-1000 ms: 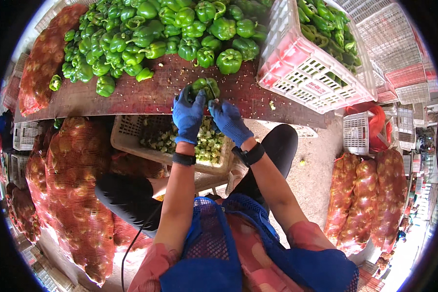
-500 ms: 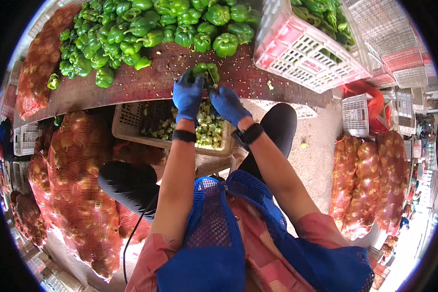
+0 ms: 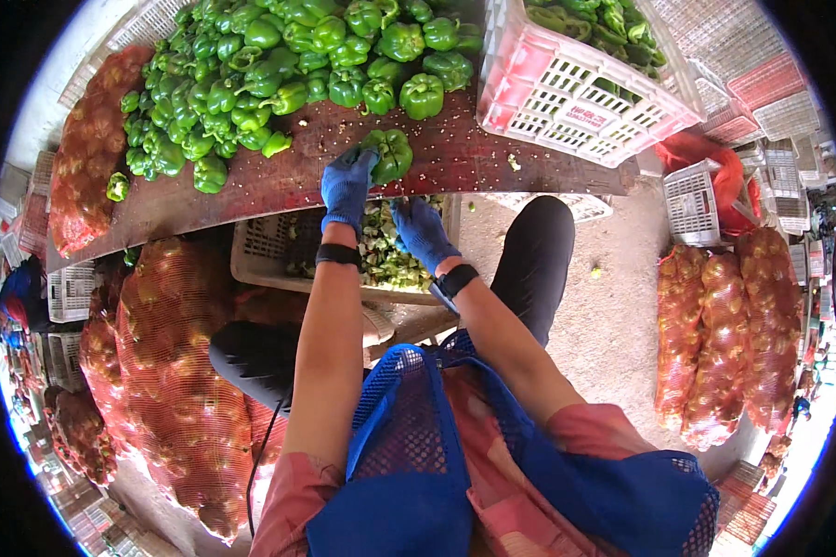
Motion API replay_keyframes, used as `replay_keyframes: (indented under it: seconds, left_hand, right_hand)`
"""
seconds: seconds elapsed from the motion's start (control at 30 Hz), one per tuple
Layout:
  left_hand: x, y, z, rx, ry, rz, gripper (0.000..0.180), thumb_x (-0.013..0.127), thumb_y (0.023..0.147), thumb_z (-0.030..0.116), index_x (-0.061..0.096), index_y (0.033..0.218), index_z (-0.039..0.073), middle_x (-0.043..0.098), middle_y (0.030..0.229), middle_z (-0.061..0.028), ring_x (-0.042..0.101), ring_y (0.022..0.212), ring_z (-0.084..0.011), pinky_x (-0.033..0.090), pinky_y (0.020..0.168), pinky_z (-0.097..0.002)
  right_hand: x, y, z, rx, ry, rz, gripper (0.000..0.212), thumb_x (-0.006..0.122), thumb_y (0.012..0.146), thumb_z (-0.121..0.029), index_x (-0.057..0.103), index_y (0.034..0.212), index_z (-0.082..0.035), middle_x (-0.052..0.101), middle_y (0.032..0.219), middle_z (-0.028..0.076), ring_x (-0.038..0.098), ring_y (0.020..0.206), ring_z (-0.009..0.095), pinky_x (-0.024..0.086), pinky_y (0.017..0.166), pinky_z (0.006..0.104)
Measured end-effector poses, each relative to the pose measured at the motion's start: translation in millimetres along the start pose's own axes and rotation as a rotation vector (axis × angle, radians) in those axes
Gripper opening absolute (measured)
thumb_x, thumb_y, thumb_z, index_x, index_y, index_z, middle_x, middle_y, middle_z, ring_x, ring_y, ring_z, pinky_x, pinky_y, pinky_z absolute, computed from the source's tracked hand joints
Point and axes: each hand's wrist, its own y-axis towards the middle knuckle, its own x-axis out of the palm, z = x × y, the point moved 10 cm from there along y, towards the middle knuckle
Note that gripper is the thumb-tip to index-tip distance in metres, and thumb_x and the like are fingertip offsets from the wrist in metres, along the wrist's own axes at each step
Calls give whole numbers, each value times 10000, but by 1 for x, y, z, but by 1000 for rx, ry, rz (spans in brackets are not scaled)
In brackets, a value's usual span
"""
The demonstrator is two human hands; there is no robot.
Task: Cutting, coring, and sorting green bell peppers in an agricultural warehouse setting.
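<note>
My left hand (image 3: pixel 347 188), in a blue glove, grips a green bell pepper (image 3: pixel 392 156) above the near edge of the red-brown table (image 3: pixel 344 123). Lower and to the right, my right hand (image 3: pixel 424 234), gloved in blue too, is curled closed; what its fingers hold is hidden. It hangs over a crate (image 3: pixel 248 251) below the table edge. Pale green pepper cores and scraps (image 3: pixel 387 264) lie in that crate. A big heap of green bell peppers (image 3: pixel 279 70) covers the far left of the table.
On the table's right stands a white-and-pink crate (image 3: pixel 576 88) of green peppers. Red mesh sacks (image 3: pixel 172 371) fill the floor at left, and more mesh sacks (image 3: pixel 726 334) stand at right. Another sack (image 3: pixel 91 158) lies on the table's left end. My knees flank the lower crate.
My right hand has come away from the pepper, moving down over the lower crate. The left hand keeps hold of the pepper, which has turned. The whole view has shifted slightly.
</note>
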Motion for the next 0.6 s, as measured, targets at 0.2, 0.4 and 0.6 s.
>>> replay_keyframes:
  seconds: [0.2,0.4,0.6]
  left_hand:
    - [15,50,-10,-87,78,-193,371,624,783,407,696,882,57,679,757,-99,645,642,-178,501,600,-321]
    - [-2,90,-11,-164,44,-270,336,598,847,373,665,911,50,656,765,-102,643,657,-173,517,573,-337]
    - [-19,125,-6,27,744,-122,467,420,899,479,662,984,89,648,962,-222,618,941,-359,473,801,-416]
  right_hand:
    - [-8,12,-4,-58,128,-23,262,507,903,-260,582,940,-13,575,791,224,567,741,404,448,632,485]
    - [-40,29,-62,-216,-50,9,268,524,894,-256,581,859,4,560,738,246,577,701,382,460,583,464]
    - [-30,63,-58,-118,-156,43,346,475,907,-302,592,779,-2,610,782,241,605,745,383,486,653,483]
